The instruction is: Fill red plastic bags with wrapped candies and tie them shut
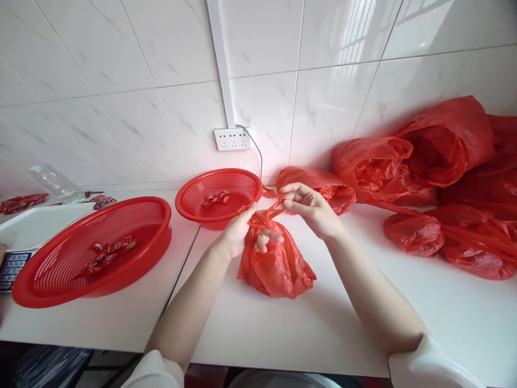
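A filled red plastic bag (283, 269) rests on the white table between my hands. My left hand (242, 231) is closed around the gathered neck of this bag, its fingers partly hidden by the plastic. With thumb and fingertips, my right hand (309, 207) pinches a handle of the bag, pulled up and to the right. Just behind the bag stands a small red plastic basket (188, 202) with a few small wrapped packets (218, 198) on its bottom. What the bag holds is hidden.
At left, a larger red basket (159, 215) with small packets overlaps a scale (14, 269). A clear bottle (56, 183) lies behind it. Several red bags (444, 145) are piled at right along the tiled wall, below a power socket (232, 139) to their left. A person's hand shows at the far left edge.
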`<state>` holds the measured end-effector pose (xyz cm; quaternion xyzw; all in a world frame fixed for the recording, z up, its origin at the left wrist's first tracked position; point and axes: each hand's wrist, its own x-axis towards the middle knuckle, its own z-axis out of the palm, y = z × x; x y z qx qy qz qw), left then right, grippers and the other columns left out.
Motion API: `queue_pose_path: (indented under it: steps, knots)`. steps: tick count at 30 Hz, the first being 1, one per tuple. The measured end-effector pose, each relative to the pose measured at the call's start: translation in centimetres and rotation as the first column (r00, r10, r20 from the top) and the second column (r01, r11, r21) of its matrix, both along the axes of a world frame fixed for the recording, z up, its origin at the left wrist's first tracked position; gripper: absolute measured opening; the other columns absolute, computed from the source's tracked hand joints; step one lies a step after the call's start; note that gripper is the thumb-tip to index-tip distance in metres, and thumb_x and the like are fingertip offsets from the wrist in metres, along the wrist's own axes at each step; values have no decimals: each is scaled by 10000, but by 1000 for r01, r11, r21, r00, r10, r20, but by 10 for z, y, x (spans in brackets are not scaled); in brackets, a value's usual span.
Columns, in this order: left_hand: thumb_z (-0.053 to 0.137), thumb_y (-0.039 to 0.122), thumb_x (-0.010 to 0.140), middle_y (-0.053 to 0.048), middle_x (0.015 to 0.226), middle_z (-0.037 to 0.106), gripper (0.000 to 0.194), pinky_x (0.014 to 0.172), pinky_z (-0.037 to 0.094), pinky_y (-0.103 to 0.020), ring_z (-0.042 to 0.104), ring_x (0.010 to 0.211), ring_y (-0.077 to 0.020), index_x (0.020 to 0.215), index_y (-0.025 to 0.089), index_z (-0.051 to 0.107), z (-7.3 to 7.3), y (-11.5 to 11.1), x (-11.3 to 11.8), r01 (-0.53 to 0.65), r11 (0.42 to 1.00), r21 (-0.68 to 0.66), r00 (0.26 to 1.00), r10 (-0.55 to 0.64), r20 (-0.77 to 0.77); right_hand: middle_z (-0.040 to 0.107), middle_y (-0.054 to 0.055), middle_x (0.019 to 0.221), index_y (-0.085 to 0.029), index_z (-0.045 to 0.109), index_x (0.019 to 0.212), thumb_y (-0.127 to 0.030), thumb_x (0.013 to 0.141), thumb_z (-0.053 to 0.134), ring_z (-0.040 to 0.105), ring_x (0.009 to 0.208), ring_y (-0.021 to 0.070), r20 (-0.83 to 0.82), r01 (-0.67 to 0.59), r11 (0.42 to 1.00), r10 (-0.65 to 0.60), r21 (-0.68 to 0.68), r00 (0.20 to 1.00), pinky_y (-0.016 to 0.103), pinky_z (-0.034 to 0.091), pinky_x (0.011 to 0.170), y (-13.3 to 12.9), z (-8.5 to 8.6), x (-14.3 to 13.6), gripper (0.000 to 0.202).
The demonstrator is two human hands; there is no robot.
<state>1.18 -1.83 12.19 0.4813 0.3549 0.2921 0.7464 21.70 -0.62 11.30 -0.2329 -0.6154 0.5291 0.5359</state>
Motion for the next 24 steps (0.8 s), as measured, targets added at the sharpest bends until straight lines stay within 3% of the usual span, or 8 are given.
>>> queue_pose_path:
  steps: [3, 8, 12, 15, 18, 19, 21, 24]
  knots:
    - [314, 466, 969, -86, 677, 668, 501, 407, 402, -160, 551, 430, -81, 1171, 109, 601, 1, 11, -10, -61, 990, -131, 977, 86, 196, 570, -30, 764, -226, 572, 974, -276, 806, 690, 544, 695, 99, 34, -44, 999, 43, 15, 998, 246, 448, 667, -7, 4, 4, 212]
    - [328, 356, 988, -56, 698, 634, 407, 525, 475, -105, 624, 597, -66, 1129, 107, 617, 3, 13, -14, -121, 981, -148, 941, 161, 296, 581, -5, 771, -202, 579, 892, -304, 841, 649, 540, 696, 120, 462, -166, 978, 92, 123, 882, 269, 436, 640, -22, 9, 6, 133]
    - [353, 507, 947, 21, 523, 534, 473, 396, 424, -188, 490, 373, -86, 1137, 168, 622, 4, -2, -7, -104, 966, 235, 994, 106, 5, 606, 14, 814, -208, 581, 918, -398, 885, 581, 574, 736, 140, 415, -35, 986, -36, 163, 909, 299, 475, 689, -18, 2, -1, 193]
    - [401, 543, 918, 38, 489, 497, 460, 389, 409, -200, 471, 367, -92, 1077, 200, 663, 7, -16, -1, -70, 835, 546, 949, 225, -223, 613, 51, 1086, -239, 579, 1050, -431, 900, 551, 585, 1017, 192, 317, 111, 973, -173, 205, 933, 364, 480, 883, -10, -7, -8, 245]
    - [501, 493, 890, 8, 553, 568, 380, 440, 419, -196, 520, 431, -88, 891, 182, 719, 7, -22, 2, 17, 729, 684, 924, 249, -289, 515, 50, 1342, -291, 519, 1227, -444, 939, 471, 475, 1253, 220, 301, 57, 975, -122, 217, 946, 435, 404, 1038, -7, -14, -15, 330]
    - [509, 479, 889, 0, 562, 584, 376, 454, 422, -201, 529, 441, -90, 850, 170, 720, 6, -21, 3, 10, 734, 679, 938, 228, -259, 478, 45, 1392, -308, 489, 1270, -446, 949, 447, 451, 1285, 222, 290, 32, 976, -95, 216, 952, 447, 393, 1053, -8, -15, -17, 352]
    - [468, 474, 909, -4, 536, 574, 406, 449, 415, -211, 523, 428, -97, 843, 153, 708, 1, -13, 4, -98, 827, 553, 979, 181, -98, 429, 42, 1440, -325, 454, 1307, -443, 945, 455, 429, 1311, 229, 232, 44, 968, -103, 247, 967, 459, 382, 1067, -13, -16, -23, 381]
    - [366, 385, 957, -12, 556, 559, 415, 445, 405, -191, 526, 452, -86, 845, 125, 670, -9, 5, 5, -268, 961, 61, 939, 246, 242, 556, 51, 1276, -304, 527, 1169, -398, 908, 534, 554, 1162, 221, 38, 151, 911, -180, 384, 983, 464, 374, 1073, -26, -19, -34, 278]
